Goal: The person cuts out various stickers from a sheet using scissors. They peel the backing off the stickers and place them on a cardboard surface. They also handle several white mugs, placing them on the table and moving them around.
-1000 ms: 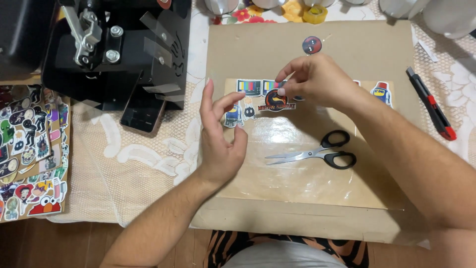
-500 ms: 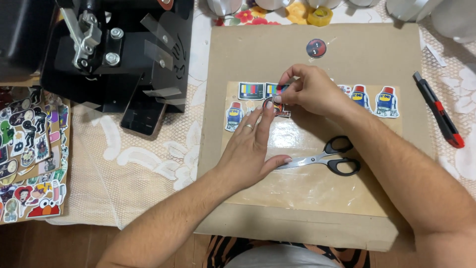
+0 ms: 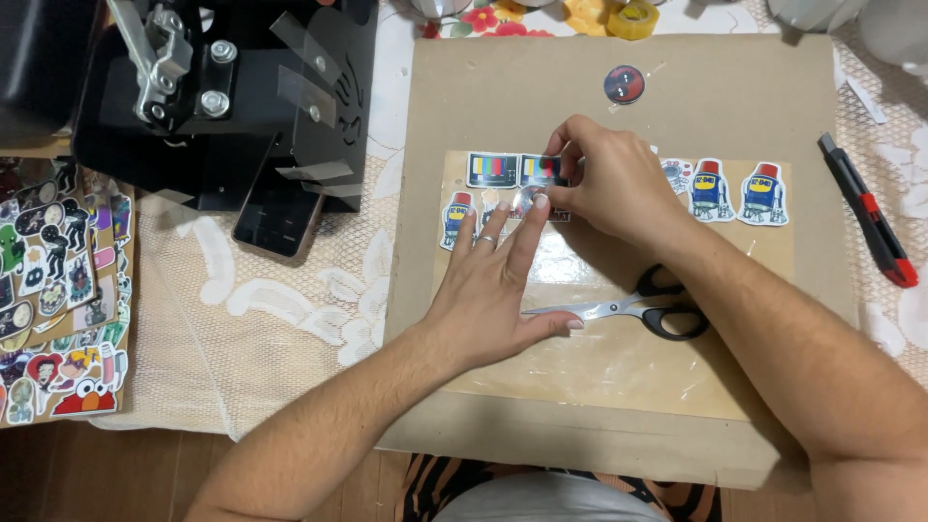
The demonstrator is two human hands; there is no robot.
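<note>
On a brown cardboard board (image 3: 599, 97) lies a clear plastic sheet (image 3: 619, 348) with a row of colourful stickers (image 3: 493, 169) along its top edge. My left hand (image 3: 493, 285) rests flat on the sheet, fingers spread, fingertips pressing near a small round clear sticker (image 3: 523, 200). My right hand (image 3: 609, 184) pinches that same spot from above with thumb and fingers. Two robot-shaped stickers (image 3: 735, 191) lie to the right of my right hand.
Black-handled scissors (image 3: 638, 307) lie on the sheet under my right forearm. A round badge (image 3: 623, 84) sits at the board's top. A red-and-black utility knife (image 3: 865, 213) lies right. A black press machine (image 3: 222, 87), a phone (image 3: 280, 208) and sticker sheets (image 3: 58, 290) are left.
My left hand went from raised with curled fingers to lying flat on the sheet. My right hand lowered the small round piece onto the sticker row.
</note>
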